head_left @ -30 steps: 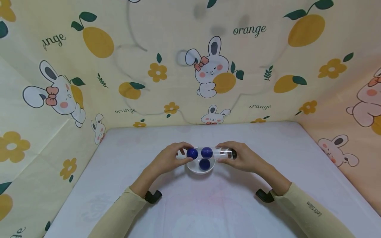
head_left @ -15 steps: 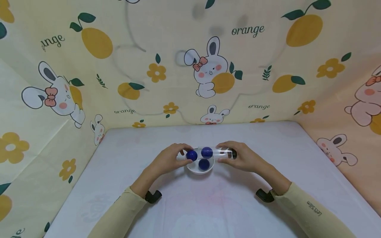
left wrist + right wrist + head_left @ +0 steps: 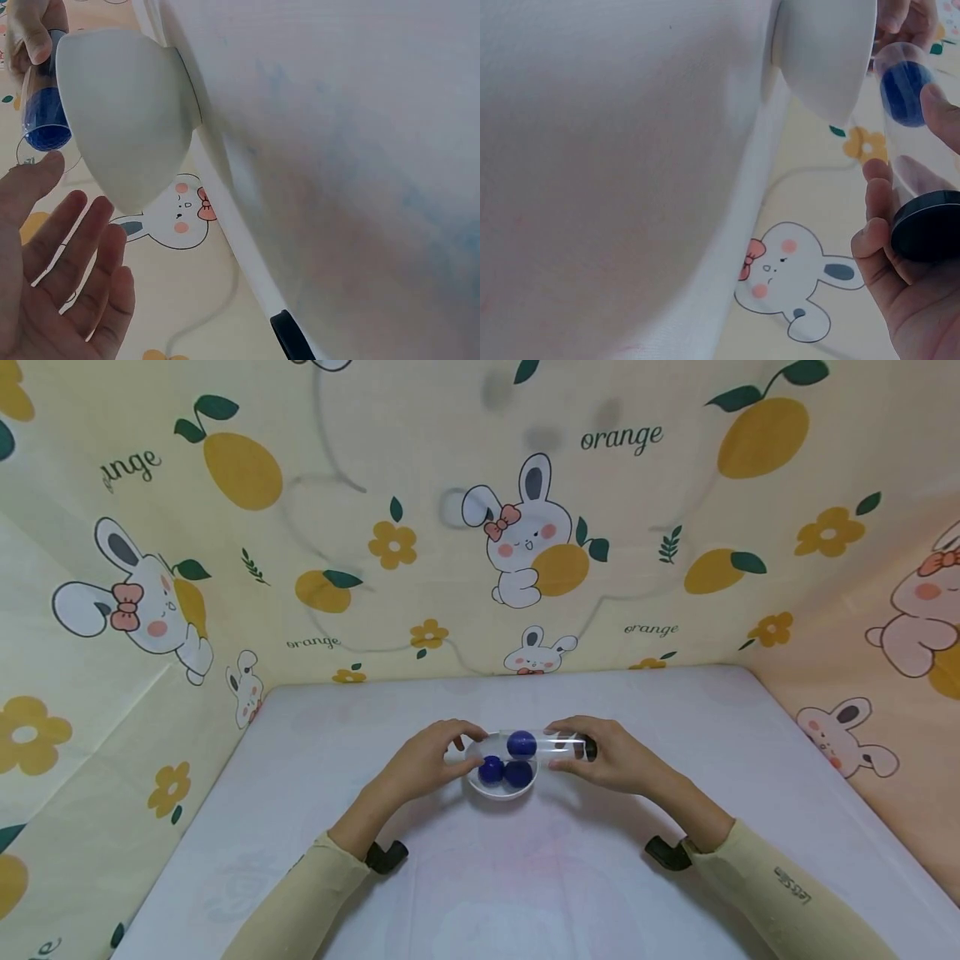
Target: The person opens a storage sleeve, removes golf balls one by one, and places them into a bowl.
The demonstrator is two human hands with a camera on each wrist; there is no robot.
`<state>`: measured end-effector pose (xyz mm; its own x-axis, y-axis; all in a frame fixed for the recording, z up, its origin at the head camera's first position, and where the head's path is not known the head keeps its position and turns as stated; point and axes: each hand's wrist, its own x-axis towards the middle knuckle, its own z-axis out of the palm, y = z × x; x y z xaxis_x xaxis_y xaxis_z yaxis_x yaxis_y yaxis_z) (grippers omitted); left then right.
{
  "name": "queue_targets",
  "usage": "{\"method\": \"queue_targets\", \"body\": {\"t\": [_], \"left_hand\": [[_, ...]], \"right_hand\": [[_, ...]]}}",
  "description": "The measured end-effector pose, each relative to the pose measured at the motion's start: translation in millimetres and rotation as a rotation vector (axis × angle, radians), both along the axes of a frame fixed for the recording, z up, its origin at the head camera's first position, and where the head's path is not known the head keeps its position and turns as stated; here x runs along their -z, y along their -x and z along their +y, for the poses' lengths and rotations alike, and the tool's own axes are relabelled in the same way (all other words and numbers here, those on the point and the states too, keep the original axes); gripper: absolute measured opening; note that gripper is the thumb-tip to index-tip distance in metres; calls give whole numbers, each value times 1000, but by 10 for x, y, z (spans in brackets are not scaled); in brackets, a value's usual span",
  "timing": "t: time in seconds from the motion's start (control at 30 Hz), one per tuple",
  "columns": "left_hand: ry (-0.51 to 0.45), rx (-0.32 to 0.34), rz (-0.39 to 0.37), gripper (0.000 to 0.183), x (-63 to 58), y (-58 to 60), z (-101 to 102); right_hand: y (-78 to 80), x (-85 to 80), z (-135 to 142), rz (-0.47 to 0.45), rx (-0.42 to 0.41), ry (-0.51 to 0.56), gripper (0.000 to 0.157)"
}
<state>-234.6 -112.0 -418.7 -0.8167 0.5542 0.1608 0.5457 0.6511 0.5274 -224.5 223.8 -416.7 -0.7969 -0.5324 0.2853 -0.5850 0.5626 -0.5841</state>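
In the head view my right hand (image 3: 611, 758) grips a clear tube (image 3: 557, 745) with a black end (image 3: 930, 225), held sideways above the white bowl (image 3: 501, 792). One blue ball (image 3: 521, 744) sits inside the tube near its mouth, which points left. Two more blue balls, one on the left (image 3: 491, 769) and one on the right (image 3: 518, 773), lie side by side in the bowl. My left hand (image 3: 429, 762) is at the bowl's left side, thumb and fingers apart, holding nothing. The left wrist view shows its thumb just short of the tube's mouth; the bowl's wall hides the balls inside.
A white cloth covers the table (image 3: 502, 877). Patterned fabric walls (image 3: 450, 443) with rabbits and oranges rise behind it and on both sides. A black strap piece (image 3: 387, 857) juts from the left wrist and a similar one (image 3: 667, 853) from the right.
A blue ball between my left thumb and fingers has been let go and now lies in the bowl against the other ball. The right hand and tube stay in place.
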Motion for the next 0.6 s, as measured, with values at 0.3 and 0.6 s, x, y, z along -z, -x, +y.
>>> {"method": "queue_targets", "body": {"t": [0.3, 0.6], "left_hand": [[-67, 10, -7, 43, -26, -2, 11], [-150, 28, -57, 45, -42, -10, 33]], "right_hand": [[0, -6, -14, -3, 7, 0, 51], [-6, -28, -56, 1, -4, -8, 52]]}}
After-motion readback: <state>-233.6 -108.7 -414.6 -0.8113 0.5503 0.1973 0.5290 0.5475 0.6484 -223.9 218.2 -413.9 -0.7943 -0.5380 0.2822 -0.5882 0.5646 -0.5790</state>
